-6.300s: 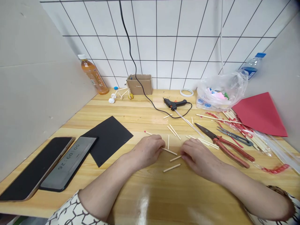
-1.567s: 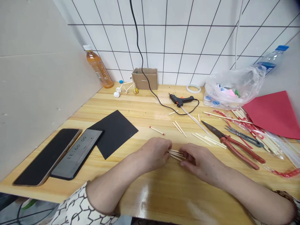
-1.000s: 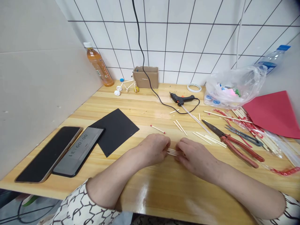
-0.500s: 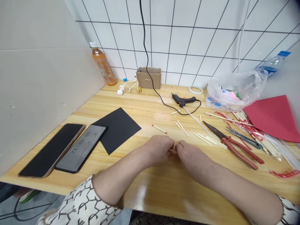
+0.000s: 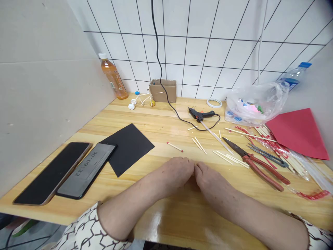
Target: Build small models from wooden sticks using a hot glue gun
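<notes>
**Closing in together over glossy pale wood**

From my end, I am bringing the left hand (image 5: 178, 172) and the right hand (image 5: 213, 180) together low over a smooth, varnished, yellow-grained wooden tabletop (image 5: 182, 217). Their fingers are curling inward and meeting. The backs of the hands are hiding what lies beneath, so I cannot tell whether either one is grasping anything.

I am judging this as close two-handed fingertip work. From here, handling looks to be calling for a light, even touch, and for a clearer view between the fingertips.

Just beyond the hands, a thin pale wooden stick with red ends (image 5: 175, 147) is lying alone. A small group of short, straight, matte sticks (image 5: 199, 145) is resting farther out, and a looser row of slim pale sticks (image 5: 230, 159) is fanning beyond the right hand. Beside that row, heavy pliers with dark metal blades and dull red handles (image 5: 260, 168) are lying flat.

A black plastic glue gun (image 5: 200, 114) is sitting farther back, a long translucent rod (image 5: 216, 137) stretching from it. On the left, a flat, angular black sheet (image 5: 132, 149) is reaching under a dark-rimmed phone (image 5: 87, 170).
</notes>
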The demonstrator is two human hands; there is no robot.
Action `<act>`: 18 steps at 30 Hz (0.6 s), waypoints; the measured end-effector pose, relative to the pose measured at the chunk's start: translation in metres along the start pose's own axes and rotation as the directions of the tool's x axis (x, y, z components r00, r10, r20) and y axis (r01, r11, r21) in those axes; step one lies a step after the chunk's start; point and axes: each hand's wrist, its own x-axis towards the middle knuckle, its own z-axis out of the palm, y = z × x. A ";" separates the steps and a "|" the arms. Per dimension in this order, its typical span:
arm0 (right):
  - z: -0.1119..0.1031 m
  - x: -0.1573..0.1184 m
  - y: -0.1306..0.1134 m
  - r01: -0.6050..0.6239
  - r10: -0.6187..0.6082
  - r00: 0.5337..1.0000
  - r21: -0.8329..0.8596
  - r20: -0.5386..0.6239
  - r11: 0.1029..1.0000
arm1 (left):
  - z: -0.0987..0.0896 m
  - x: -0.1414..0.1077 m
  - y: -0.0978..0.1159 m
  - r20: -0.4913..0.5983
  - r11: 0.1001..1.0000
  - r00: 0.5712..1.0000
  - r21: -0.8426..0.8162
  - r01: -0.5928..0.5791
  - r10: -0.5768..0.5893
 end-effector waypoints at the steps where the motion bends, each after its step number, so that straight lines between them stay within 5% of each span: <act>1: 0.003 0.000 0.001 0.006 -0.006 1.000 0.002 -0.018 1.000 | 0.000 0.000 -0.001 -0.004 0.999 1.000 -0.041 0.017 -0.018; 10: 0.021 0.003 0.020 0.052 0.022 0.971 0.299 -0.240 0.953 | 0.006 0.002 -0.010 -0.271 0.866 0.943 -0.500 0.033 -0.192; 14: 0.018 0.005 0.025 0.157 0.028 0.915 0.421 -0.402 0.893 | 0.011 0.004 -0.008 -0.379 0.904 0.911 -0.427 -0.014 -0.165; 18: 0.013 0.004 0.024 0.143 0.061 0.898 0.419 -0.436 0.897 | 0.015 0.003 -0.005 -0.425 0.966 0.904 -0.250 -0.064 -0.050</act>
